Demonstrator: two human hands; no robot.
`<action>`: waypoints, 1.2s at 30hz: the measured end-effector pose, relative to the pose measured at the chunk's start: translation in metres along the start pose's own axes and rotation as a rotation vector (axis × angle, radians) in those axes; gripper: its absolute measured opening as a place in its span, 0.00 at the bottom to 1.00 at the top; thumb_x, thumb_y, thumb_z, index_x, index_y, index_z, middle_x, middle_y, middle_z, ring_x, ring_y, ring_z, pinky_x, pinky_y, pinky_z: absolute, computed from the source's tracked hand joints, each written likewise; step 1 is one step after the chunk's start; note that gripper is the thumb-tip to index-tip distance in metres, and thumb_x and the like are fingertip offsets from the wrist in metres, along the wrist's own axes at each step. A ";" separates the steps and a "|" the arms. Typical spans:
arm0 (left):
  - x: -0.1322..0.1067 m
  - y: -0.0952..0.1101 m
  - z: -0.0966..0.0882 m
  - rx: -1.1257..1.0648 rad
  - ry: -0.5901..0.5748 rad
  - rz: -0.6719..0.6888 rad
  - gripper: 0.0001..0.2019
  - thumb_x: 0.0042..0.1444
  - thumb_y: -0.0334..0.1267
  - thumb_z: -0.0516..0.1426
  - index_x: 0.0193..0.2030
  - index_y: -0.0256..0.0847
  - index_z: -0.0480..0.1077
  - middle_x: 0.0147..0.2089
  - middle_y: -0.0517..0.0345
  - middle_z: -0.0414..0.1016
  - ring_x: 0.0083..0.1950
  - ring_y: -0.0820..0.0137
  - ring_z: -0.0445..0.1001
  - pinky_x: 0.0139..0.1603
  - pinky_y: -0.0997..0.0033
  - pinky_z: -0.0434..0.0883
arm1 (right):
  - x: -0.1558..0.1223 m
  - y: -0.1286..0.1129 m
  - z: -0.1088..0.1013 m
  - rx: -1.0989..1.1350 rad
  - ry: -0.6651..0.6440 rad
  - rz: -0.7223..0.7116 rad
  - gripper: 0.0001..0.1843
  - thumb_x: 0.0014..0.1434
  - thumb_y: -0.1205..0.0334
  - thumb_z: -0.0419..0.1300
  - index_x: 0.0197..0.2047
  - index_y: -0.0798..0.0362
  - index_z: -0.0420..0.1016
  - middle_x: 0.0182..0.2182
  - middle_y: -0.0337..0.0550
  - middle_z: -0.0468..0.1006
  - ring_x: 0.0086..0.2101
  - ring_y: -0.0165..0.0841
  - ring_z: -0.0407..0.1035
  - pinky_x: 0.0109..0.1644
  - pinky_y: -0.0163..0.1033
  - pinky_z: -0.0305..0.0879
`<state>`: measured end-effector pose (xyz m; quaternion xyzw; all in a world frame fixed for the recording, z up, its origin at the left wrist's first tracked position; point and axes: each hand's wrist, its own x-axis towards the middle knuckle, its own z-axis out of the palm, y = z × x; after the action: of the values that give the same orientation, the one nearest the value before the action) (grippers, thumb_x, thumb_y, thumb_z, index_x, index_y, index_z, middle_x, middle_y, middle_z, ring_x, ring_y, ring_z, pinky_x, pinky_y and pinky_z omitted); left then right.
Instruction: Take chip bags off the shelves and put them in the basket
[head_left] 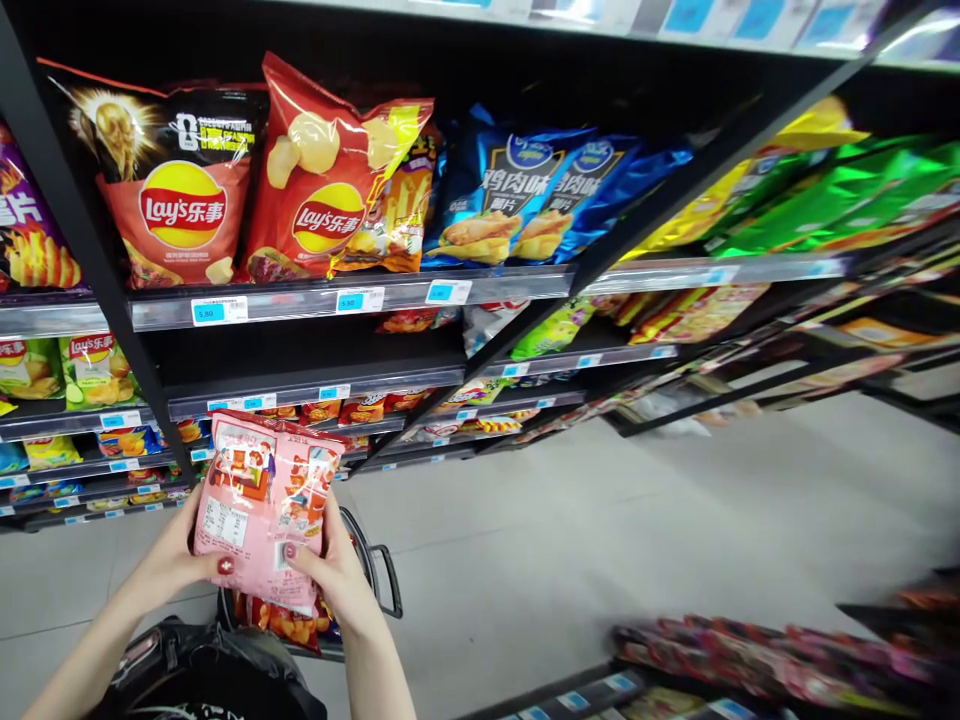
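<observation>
while left hand and right hand clasp a pink bag, each grip pinches one side.

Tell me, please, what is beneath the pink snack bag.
Below the pink snack bag, part of a black basket holding red chip packaging shows; anything else inside is hidden.

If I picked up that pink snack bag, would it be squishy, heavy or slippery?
The pink snack bag is probably light and squishy, since it looks puffed up and crinkled. It might be a bit slippery too, because it shines; the left hand and right hand hold it by both sides.
</observation>
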<state>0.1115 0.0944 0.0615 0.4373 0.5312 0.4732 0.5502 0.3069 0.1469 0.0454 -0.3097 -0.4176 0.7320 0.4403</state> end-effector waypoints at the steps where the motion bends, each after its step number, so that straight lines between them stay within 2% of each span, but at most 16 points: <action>1: -0.001 -0.002 0.002 0.037 0.029 -0.001 0.41 0.44 0.50 0.61 0.64 0.41 0.50 0.62 0.45 0.60 0.61 0.50 0.58 0.59 0.55 0.61 | -0.001 -0.001 0.003 -0.055 0.041 -0.040 0.50 0.42 0.57 0.67 0.64 0.48 0.45 0.56 0.47 0.64 0.54 0.43 0.61 0.57 0.47 0.58; 5: -0.011 -0.009 0.021 0.234 0.310 0.107 0.29 0.55 0.48 0.52 0.63 0.46 0.52 0.67 0.49 0.51 0.65 0.56 0.51 0.64 0.54 0.52 | -0.007 -0.003 0.024 -0.484 0.343 -0.165 0.47 0.47 0.58 0.64 0.65 0.48 0.41 0.60 0.49 0.57 0.58 0.45 0.55 0.60 0.50 0.52; 8: -0.023 -0.014 0.041 0.045 0.147 0.173 0.36 0.51 0.52 0.55 0.65 0.49 0.47 0.70 0.53 0.42 0.68 0.56 0.43 0.65 0.58 0.50 | -0.016 0.001 0.043 -0.811 0.447 -0.195 0.47 0.49 0.57 0.62 0.66 0.48 0.40 0.62 0.52 0.53 0.58 0.50 0.54 0.58 0.56 0.54; 10: -0.026 -0.014 0.047 -0.202 0.041 0.133 0.47 0.43 0.55 0.60 0.66 0.49 0.41 0.70 0.52 0.42 0.68 0.54 0.44 0.63 0.58 0.55 | -0.025 0.002 0.053 -0.946 0.341 -0.283 0.44 0.50 0.57 0.61 0.66 0.46 0.43 0.62 0.51 0.53 0.57 0.52 0.54 0.56 0.58 0.56; 11: -0.026 -0.014 0.047 -0.323 0.052 0.093 0.52 0.38 0.56 0.62 0.66 0.49 0.39 0.69 0.50 0.46 0.66 0.52 0.49 0.62 0.58 0.58 | -0.029 0.000 0.057 -0.996 0.252 -0.341 0.41 0.51 0.59 0.60 0.65 0.45 0.46 0.62 0.48 0.54 0.57 0.52 0.54 0.56 0.58 0.56; 13: -0.022 -0.010 0.040 -0.513 0.145 -0.017 0.55 0.33 0.55 0.65 0.65 0.48 0.41 0.63 0.48 0.60 0.60 0.51 0.62 0.55 0.57 0.65 | -0.037 -0.006 0.061 -1.056 0.037 -0.450 0.35 0.52 0.62 0.59 0.62 0.41 0.53 0.61 0.43 0.59 0.57 0.50 0.54 0.57 0.58 0.56; 16: -0.017 -0.002 0.023 -0.636 0.311 -0.175 0.48 0.32 0.43 0.66 0.62 0.45 0.51 0.46 0.50 0.77 0.45 0.55 0.75 0.43 0.61 0.72 | -0.045 -0.017 0.058 -1.001 -0.234 -0.558 0.28 0.54 0.69 0.56 0.57 0.38 0.63 0.52 0.39 0.71 0.53 0.44 0.62 0.54 0.53 0.62; 17: -0.017 0.001 0.018 -0.649 0.345 -0.213 0.45 0.33 0.39 0.66 0.61 0.43 0.53 0.41 0.52 0.78 0.40 0.58 0.76 0.40 0.62 0.73 | -0.045 -0.020 0.055 -0.952 -0.246 -0.585 0.26 0.54 0.71 0.55 0.54 0.37 0.67 0.49 0.38 0.75 0.50 0.42 0.66 0.51 0.51 0.65; 19: -0.019 0.006 0.011 -0.672 0.371 -0.274 0.42 0.33 0.34 0.64 0.60 0.42 0.55 0.36 0.55 0.79 0.34 0.60 0.77 0.35 0.63 0.73 | -0.043 -0.025 0.047 -0.853 -0.072 -0.617 0.21 0.55 0.72 0.55 0.47 0.38 0.73 0.42 0.41 0.78 0.44 0.41 0.69 0.47 0.49 0.66; 22: -0.027 0.007 0.009 -0.697 0.349 -0.355 0.40 0.34 0.34 0.62 0.59 0.41 0.56 0.34 0.55 0.79 0.34 0.58 0.77 0.32 0.62 0.73 | -0.034 -0.027 0.035 -0.724 0.302 -0.470 0.14 0.54 0.63 0.57 0.45 0.45 0.72 0.43 0.47 0.75 0.44 0.44 0.68 0.48 0.53 0.64; 25: -0.034 0.002 0.010 -0.727 0.310 -0.347 0.38 0.34 0.34 0.62 0.57 0.39 0.60 0.33 0.55 0.80 0.35 0.58 0.77 0.35 0.61 0.73 | -0.024 -0.027 0.027 -0.561 0.183 -0.147 0.22 0.54 0.53 0.58 0.52 0.48 0.65 0.49 0.50 0.71 0.46 0.44 0.67 0.50 0.52 0.64; 27: -0.037 -0.002 0.009 -0.737 0.290 -0.331 0.36 0.35 0.34 0.62 0.56 0.39 0.62 0.34 0.54 0.80 0.36 0.58 0.77 0.39 0.59 0.73 | -0.022 -0.026 0.026 -0.481 0.069 -0.040 0.25 0.54 0.51 0.57 0.53 0.49 0.63 0.49 0.50 0.71 0.45 0.43 0.68 0.49 0.49 0.65; 29: -0.040 -0.004 0.009 -0.723 0.293 -0.334 0.33 0.35 0.34 0.61 0.54 0.37 0.63 0.34 0.52 0.80 0.36 0.56 0.77 0.40 0.58 0.73 | -0.023 -0.024 0.027 -0.491 0.058 -0.025 0.24 0.54 0.50 0.56 0.53 0.49 0.63 0.49 0.50 0.72 0.45 0.43 0.68 0.49 0.49 0.65; 32: -0.042 -0.001 0.012 -0.680 0.328 -0.313 0.32 0.38 0.35 0.62 0.54 0.37 0.63 0.35 0.52 0.80 0.36 0.57 0.77 0.39 0.59 0.73 | -0.031 -0.021 0.035 -0.716 0.227 -0.165 0.21 0.55 0.52 0.55 0.51 0.50 0.65 0.50 0.51 0.68 0.51 0.46 0.62 0.55 0.54 0.58; 34: -0.044 0.003 0.018 -0.607 0.346 -0.249 0.33 0.41 0.36 0.62 0.57 0.40 0.61 0.42 0.52 0.79 0.41 0.57 0.76 0.43 0.60 0.72 | -0.037 -0.018 0.043 -0.851 0.320 -0.257 0.23 0.52 0.55 0.58 0.52 0.49 0.65 0.53 0.51 0.65 0.54 0.47 0.58 0.58 0.55 0.53; 36: -0.046 0.006 0.026 -0.510 0.317 -0.151 0.34 0.45 0.40 0.61 0.60 0.44 0.57 0.54 0.51 0.71 0.54 0.57 0.70 0.53 0.60 0.67 | -0.041 -0.013 0.053 -0.838 0.255 -0.212 0.33 0.46 0.58 0.63 0.56 0.48 0.61 0.56 0.49 0.61 0.56 0.48 0.55 0.59 0.54 0.52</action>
<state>0.1379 0.0507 0.0769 0.1650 0.5054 0.6112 0.5863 0.2859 0.0960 0.0848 -0.5044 -0.6498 0.4066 0.3975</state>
